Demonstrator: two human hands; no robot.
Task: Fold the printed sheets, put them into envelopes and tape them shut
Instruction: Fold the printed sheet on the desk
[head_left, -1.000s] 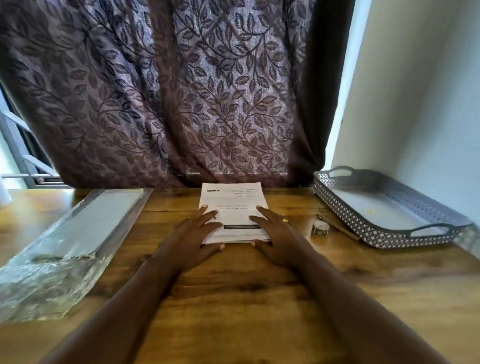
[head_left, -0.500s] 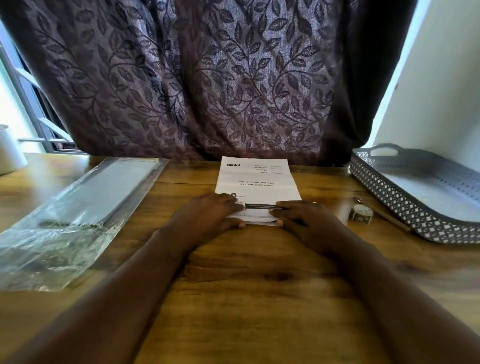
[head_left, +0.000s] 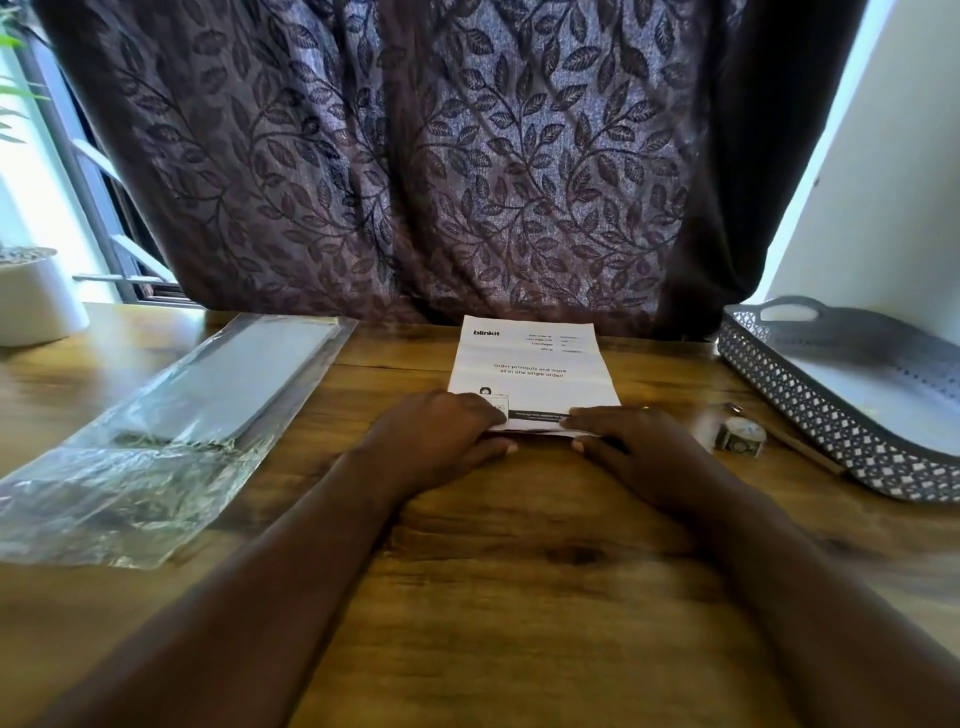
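Both forearms stretch straight out over the wooden table (head_left: 519, 597), palms down, meeting at the near edge of the printed sheets (head_left: 530, 364), which lie flat at 12 o'clock by the curtain (head_left: 415, 156). The left hand (head_left: 436, 434) curls its fingers over the left corner with the thumb tucked at the edge, pinching it. The right hand (head_left: 634, 441) pinches the right corner the same way. The bagged envelopes (head_left: 208, 395) sit at 10 o'clock, with a tape roll (head_left: 740, 436) at 2 o'clock just beside the gray tray (head_left: 810, 415).
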